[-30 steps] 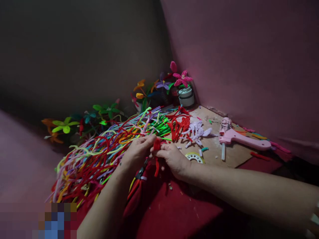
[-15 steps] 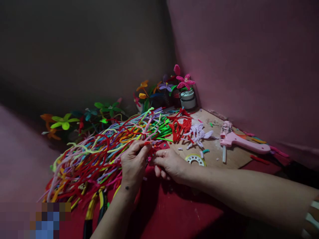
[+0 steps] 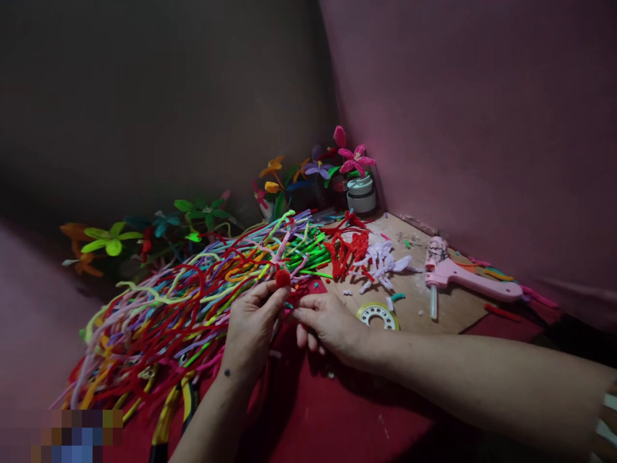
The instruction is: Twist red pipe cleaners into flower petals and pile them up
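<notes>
Between thumb and fingers, my left hand point(image 3: 255, 318) pinches a red fuzzy piece point(image 3: 283, 278), whose rounded end sticks up above the fingertips. Just to its right, my right hand point(image 3: 332, 325) is closed, its thumb and index finger pressed together close to the left fingertips; what they grip is too small to make out. Both hands are over the red surface point(image 3: 337, 411), in front of a large heap of coloured pipe cleaners point(image 3: 193, 289). Red looped pieces point(image 3: 344, 251) and pale lilac ones point(image 3: 383, 260) lie behind the right hand.
A pink glue gun point(image 3: 463, 276) and a tape roll point(image 3: 378, 316) rest on the wooden board point(image 3: 414, 308). Yellow-black pliers point(image 3: 166, 415) lie at front left. Pipe-cleaner flowers point(image 3: 113, 239) and a grey-white container point(image 3: 361, 195) stand along the back.
The red piece has turned, showing a rounded end above my left fingers. My left hand has shifted slightly left and down. The view has moved a little.
</notes>
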Demonstrator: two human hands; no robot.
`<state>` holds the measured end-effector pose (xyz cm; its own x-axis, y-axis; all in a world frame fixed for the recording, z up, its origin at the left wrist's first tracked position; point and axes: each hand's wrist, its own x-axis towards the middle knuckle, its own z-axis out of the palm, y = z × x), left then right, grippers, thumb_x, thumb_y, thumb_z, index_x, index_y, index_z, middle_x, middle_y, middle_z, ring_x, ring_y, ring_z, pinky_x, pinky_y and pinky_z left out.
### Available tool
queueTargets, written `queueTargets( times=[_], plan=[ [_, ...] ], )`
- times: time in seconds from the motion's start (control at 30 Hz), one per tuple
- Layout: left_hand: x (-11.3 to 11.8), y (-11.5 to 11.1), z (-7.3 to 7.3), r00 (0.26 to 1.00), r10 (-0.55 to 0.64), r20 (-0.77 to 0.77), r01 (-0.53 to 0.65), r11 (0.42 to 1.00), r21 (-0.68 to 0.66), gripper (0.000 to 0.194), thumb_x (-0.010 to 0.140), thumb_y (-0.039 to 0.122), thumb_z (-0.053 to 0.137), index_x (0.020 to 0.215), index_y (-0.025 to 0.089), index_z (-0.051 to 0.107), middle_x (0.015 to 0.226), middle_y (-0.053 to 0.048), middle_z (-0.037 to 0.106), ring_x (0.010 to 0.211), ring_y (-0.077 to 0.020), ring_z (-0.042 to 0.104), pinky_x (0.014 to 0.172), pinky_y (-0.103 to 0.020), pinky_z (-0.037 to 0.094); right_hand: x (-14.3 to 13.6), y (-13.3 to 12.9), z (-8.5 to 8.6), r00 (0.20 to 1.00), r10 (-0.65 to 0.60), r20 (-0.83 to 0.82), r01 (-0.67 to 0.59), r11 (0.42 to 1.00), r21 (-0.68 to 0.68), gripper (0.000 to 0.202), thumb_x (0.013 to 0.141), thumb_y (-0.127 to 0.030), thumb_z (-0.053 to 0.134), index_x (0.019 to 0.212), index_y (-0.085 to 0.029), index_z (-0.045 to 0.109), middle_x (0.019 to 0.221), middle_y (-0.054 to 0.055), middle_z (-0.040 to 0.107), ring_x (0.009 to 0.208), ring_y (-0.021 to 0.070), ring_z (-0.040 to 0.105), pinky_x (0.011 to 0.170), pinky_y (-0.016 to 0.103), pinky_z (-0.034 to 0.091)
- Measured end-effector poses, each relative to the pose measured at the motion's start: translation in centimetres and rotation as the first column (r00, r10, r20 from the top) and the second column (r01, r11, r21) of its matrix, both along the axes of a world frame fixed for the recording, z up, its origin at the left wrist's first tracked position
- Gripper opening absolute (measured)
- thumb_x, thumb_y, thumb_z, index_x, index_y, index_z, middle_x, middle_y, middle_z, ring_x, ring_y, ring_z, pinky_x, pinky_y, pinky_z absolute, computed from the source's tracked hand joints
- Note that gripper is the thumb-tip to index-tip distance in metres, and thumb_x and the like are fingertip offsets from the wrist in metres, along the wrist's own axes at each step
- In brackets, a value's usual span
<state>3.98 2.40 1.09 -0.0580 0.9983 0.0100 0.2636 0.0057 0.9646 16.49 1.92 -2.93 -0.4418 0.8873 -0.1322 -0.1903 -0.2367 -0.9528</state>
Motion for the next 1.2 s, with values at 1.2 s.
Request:
queueTargets(
  times=[1.2],
  plan=[
    [0.0,-0.5,-1.1,0.998,-0.051,-0.030,0.053,0.997,0.048,0.018,0.066,0.031,0.065,0.069,0.014,0.063,0.065,0.000,0.057,0.058,-0.0089,0.047,0.052,-0.018,0.038,-0.1,0.2,-0.4,0.982,0.033,-0.184,-0.044,0.997,-0.057,0.027,0.072,-0.039,0.057,0.071,-0.012,0.053,0.048,-0.003,0.054,0.034,0.0061,0.046,0.031,0.016,0.036]
  ],
)
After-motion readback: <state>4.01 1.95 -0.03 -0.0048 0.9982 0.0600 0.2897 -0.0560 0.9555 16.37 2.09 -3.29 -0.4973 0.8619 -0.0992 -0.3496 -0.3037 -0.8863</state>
